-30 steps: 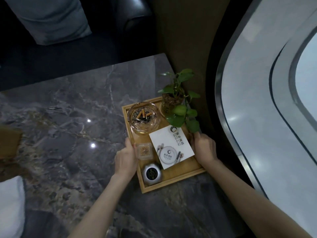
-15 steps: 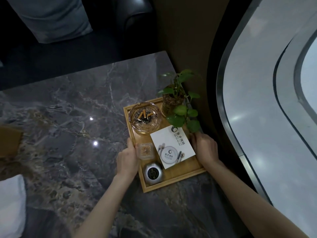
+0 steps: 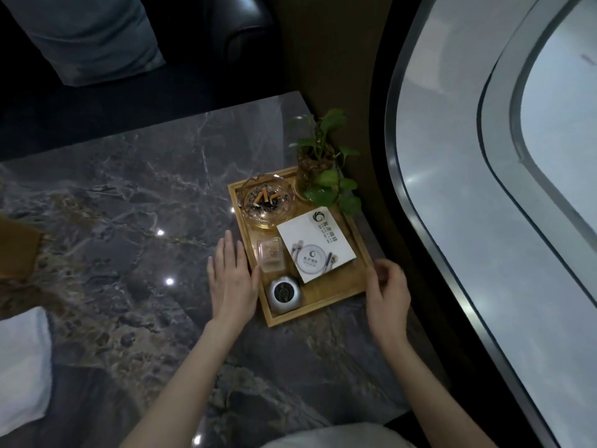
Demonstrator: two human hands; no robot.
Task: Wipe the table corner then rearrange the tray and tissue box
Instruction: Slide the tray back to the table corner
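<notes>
Dim, murky picture. Small ceiling-light glints spot the polished grey marble table (image 3: 129,205). Wide-angle bending curves the pale window frame (image 3: 452,221); the right hand (image 3: 387,295) blurs.

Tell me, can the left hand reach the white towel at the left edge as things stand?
Probably yes. The left hand lies open on the table beside the tray, holding nothing. Only bare marble shows between it and the white towel, so nothing seems to block the way.
</notes>
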